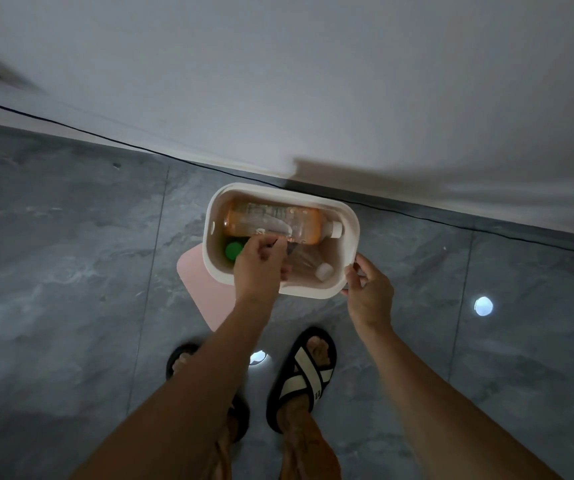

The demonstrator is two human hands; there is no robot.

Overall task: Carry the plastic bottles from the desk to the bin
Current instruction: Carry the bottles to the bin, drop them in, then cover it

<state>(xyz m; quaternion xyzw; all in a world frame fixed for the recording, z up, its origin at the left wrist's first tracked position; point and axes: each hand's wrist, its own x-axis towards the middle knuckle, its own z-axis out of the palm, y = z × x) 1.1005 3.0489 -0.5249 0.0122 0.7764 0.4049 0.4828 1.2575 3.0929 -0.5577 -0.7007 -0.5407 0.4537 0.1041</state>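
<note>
Two bare forearms reach away from the camera over two feet in black sandals (301,379) with cream crossed straps, on a grey tiled floor (71,271). Beyond them a white bin (349,216) stands open near the wall, a black cable (417,216) running behind it and a pink lid (206,292) lying at its near left. Three bottles lie inside: an orange-labelled bottle (278,221) with a white cap along the far side, its print too blurred to read, a clear bottle (308,263) with a white cap, and a green-capped bottle (233,250). The left hand (259,265) hangs over the bin, fingers loosely curled at the orange bottle's edge; whether it grips cannot be told. The right hand (368,292) pinches the bin's near right rim.
</note>
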